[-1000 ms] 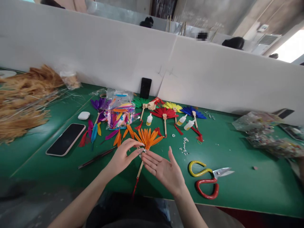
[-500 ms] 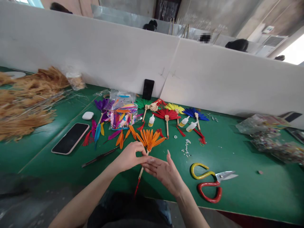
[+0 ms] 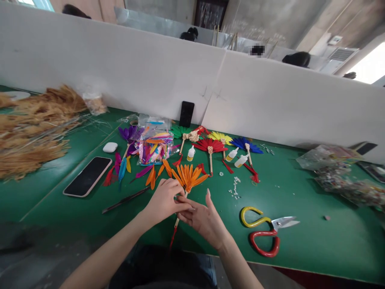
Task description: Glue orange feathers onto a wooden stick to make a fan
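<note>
The small orange feather fan (image 3: 189, 176) lies in front of me on the green table, its pale handle (image 3: 177, 221) passing beneath my hands. My left hand (image 3: 165, 197) is closed, its thumb and bent fingers round the fingertips of my right hand. Palm up with the fingers stretched out, my right hand (image 3: 204, 220) is open above the handle. No object shows between the hands, though the touching fingertips are partly covered. A red cord (image 3: 173, 237) hangs from the handle's lower end. Loose orange feathers (image 3: 152, 177) lie just beyond my left hand.
Scissors (image 3: 269, 233) lie to the right, and tweezers (image 3: 124, 200) to the left by a phone (image 3: 88, 176). Farther back are a red fan (image 3: 210, 146), a blue fan (image 3: 247, 145), glue bottles (image 3: 191, 153) and bagged feathers (image 3: 155, 148). White beads (image 3: 234, 187) are scattered right of centre.
My left fingers have slid a little further over the right hand's fingers, and the left thumb now lies across them. The orange fan stays in place.
</note>
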A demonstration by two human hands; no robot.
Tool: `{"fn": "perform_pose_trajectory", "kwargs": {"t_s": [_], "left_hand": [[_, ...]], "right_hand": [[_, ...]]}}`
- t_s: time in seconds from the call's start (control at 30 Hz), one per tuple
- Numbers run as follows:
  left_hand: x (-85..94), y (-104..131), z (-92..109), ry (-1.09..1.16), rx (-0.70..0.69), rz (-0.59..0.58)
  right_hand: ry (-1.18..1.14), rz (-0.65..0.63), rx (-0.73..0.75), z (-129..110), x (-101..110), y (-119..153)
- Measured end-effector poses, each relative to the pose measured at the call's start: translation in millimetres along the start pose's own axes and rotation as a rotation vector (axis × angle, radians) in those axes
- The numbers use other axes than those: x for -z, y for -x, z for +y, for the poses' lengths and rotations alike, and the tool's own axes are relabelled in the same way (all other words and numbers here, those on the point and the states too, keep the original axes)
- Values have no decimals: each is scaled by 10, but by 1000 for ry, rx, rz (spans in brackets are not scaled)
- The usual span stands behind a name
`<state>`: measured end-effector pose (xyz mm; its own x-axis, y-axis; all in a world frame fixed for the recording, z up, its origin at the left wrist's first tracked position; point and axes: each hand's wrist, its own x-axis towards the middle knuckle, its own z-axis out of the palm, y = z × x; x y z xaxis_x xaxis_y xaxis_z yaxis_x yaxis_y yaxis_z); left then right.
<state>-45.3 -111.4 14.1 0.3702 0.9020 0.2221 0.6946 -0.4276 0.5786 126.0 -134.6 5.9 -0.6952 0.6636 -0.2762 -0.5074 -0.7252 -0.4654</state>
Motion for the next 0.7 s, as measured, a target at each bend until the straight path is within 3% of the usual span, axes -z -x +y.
{"fn": "perform_pose_trajectory", "kwargs": {"t_s": [0.13, 0.33, 0.5, 0.6, 0.7], "left_hand": [[-12, 52, -95, -54, -117, 150], [-99, 39, -156, -36, -292, 216], [-206, 13, -90, -119, -362, 435], [-237, -7, -43, -230, -389, 488], [-235, -36, -6, -288, -331, 495]], "right_hand": [[-124, -12, -19, 0, -24, -11], [-191, -29, 35, 15, -80, -46], [-114, -31, 83, 42, -101, -95], [-79, -40, 100, 42, -109, -109], [-85, -63, 104, 35, -123, -121]]}}
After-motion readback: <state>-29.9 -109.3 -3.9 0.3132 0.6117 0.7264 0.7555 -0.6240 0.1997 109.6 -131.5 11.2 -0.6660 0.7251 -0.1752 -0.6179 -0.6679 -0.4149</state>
